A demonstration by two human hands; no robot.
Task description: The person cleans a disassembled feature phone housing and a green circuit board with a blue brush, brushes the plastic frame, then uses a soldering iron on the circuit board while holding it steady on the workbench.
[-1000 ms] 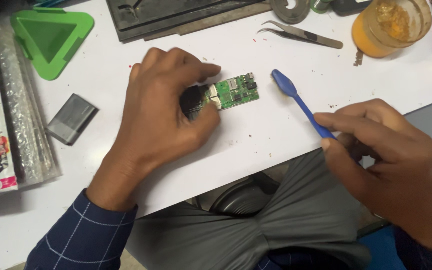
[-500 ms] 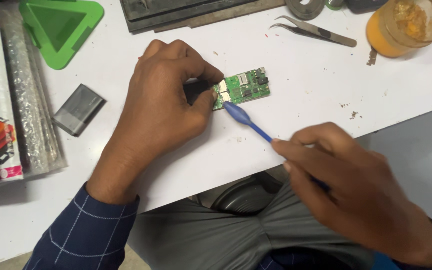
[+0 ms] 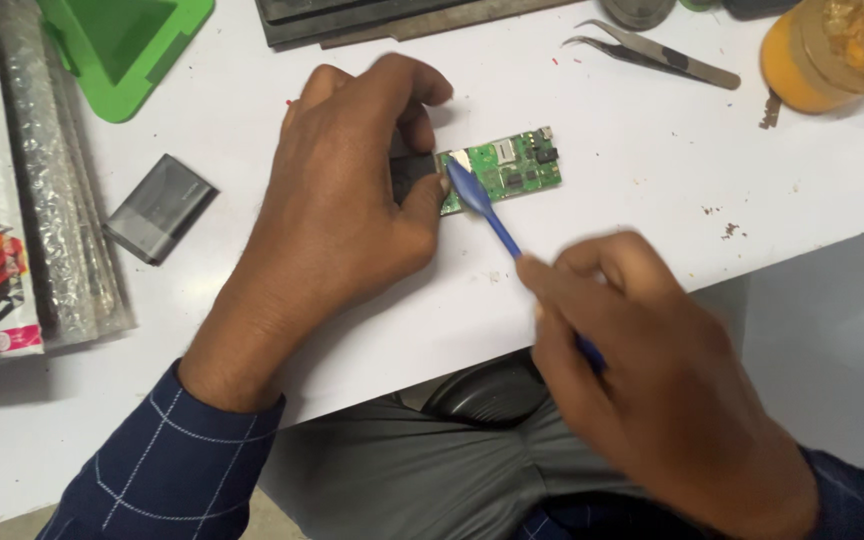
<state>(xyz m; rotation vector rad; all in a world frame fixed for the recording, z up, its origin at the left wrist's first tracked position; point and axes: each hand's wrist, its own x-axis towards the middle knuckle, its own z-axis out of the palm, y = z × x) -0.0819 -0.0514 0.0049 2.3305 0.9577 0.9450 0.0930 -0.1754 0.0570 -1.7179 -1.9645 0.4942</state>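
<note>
A small green circuit board [image 3: 514, 168] lies on the white table [image 3: 642, 200]. My left hand [image 3: 347, 210] pins its left end down, fingers curled over a dark part fixed to the board. My right hand [image 3: 652, 370] grips a blue plastic pry tool [image 3: 482, 207] by its handle. The tool's flat tip rests on the board's left end, right beside my left thumb.
Metal tweezers [image 3: 652, 55] lie at the back right beside an orange-lidded jar [image 3: 832, 50]. A grey flat battery [image 3: 160, 208] sits left of my left hand. A green triangular holder [image 3: 122, 45] and bubble-wrap packets [image 3: 22, 180] fill the left side. A dark tray [image 3: 392, 15] stands behind.
My right hand has brought the blue tool from the right side of the table leftward until its tip rests on the board. My left hand has kept holding the board.
</note>
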